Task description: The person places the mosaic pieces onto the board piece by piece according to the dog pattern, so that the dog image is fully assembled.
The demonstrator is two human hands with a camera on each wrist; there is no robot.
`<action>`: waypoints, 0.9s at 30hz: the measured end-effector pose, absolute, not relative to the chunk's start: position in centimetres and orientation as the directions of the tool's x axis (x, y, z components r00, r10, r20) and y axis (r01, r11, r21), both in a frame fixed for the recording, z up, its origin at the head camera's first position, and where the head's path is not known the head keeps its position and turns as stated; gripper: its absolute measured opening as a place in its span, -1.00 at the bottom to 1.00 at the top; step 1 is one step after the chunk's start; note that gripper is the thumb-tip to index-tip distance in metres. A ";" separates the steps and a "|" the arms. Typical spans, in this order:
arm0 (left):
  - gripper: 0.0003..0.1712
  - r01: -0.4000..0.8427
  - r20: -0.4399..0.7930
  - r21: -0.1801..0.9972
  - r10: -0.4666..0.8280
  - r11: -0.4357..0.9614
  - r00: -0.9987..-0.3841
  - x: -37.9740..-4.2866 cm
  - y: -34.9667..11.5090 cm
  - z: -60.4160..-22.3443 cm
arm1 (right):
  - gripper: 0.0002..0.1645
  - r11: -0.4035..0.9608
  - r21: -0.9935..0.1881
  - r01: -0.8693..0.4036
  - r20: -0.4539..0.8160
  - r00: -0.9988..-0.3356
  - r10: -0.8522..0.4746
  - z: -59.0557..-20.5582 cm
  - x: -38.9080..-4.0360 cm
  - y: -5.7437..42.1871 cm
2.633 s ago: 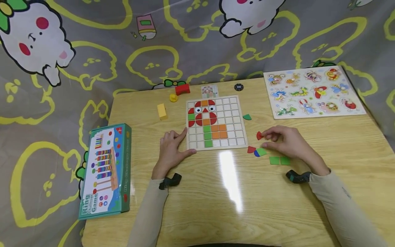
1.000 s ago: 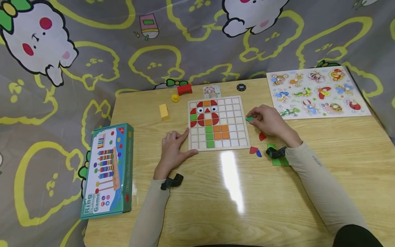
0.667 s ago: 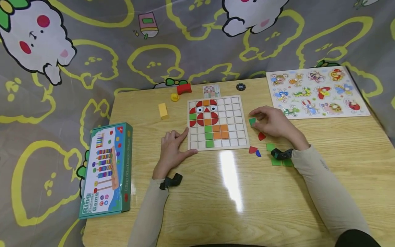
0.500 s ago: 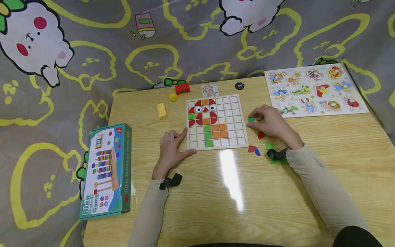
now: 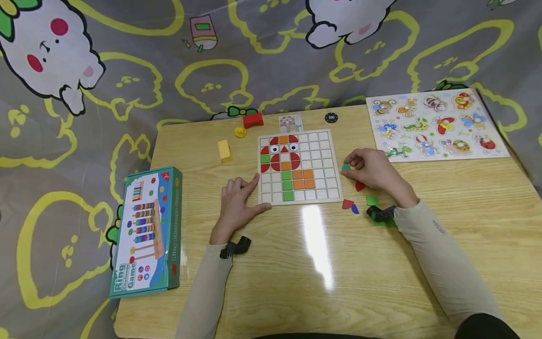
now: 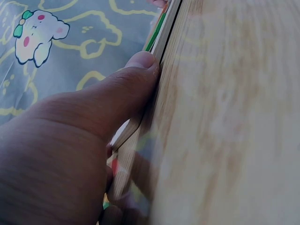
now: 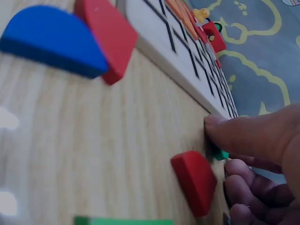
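My left hand touches the near left corner of the square wooden grid board, its thumb along the front edge and its index finger at the left side. Red, orange and green tiles and two eye tiles fill part of the grid. Beside the board's right edge, my right hand pinches a small dark green tile, mostly hidden by the thumb in the right wrist view. Just below that hand lies a red quarter-round tile. Another red tile and a blue rounded tile lie by the board's corner.
Green square tiles lie partly under the right wrist camera. An insect puzzle board stands back right. Behind the grid are a picture card, a black chip and a red block. A ring game box lies left.
My right hand has let go of the red quarter-round tile, moved away from me and taken hold of the dark green tile, now shifted slightly nearer. My left hand stays at the board.
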State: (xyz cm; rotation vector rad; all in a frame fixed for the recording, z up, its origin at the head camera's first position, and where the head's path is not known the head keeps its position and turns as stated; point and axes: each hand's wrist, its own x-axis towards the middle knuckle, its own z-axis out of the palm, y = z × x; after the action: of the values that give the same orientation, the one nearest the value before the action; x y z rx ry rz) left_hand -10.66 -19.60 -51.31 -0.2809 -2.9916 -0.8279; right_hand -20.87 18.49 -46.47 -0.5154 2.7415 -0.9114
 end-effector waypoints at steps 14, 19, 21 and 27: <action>0.10 0.164 0.046 0.505 0.164 0.848 -0.985 -10.7 -19.6 -51.2 | -0.69 0.629 -0.685 -0.368 0.034 -0.879 -0.476 -46.8 -20.4 16.2; 0.09 0.170 0.055 0.518 0.165 0.838 -0.985 -10.7 -19.5 -51.3 | -0.71 0.598 -0.689 -0.409 0.035 -0.843 -0.536 -47.4 -20.2 14.2; 0.09 0.172 0.059 0.524 0.167 0.834 -0.984 -10.7 -19.5 -51.3 | -0.70 0.597 -0.679 -0.428 0.038 -0.832 -0.553 -47.7 -20.2 13.8; 0.10 0.173 0.066 0.525 0.163 0.833 -0.984 -10.7 -19.6 -51.3 | -0.71 0.595 -0.685 -0.421 0.050 -0.841 -0.538 -47.7 -20.2 13.4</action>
State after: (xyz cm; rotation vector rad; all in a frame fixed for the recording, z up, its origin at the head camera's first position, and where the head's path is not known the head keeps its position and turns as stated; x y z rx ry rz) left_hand -10.68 -19.64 -51.35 -0.2736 -2.9901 -0.8597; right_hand -20.21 13.40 -47.75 -0.8054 2.6574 -1.0777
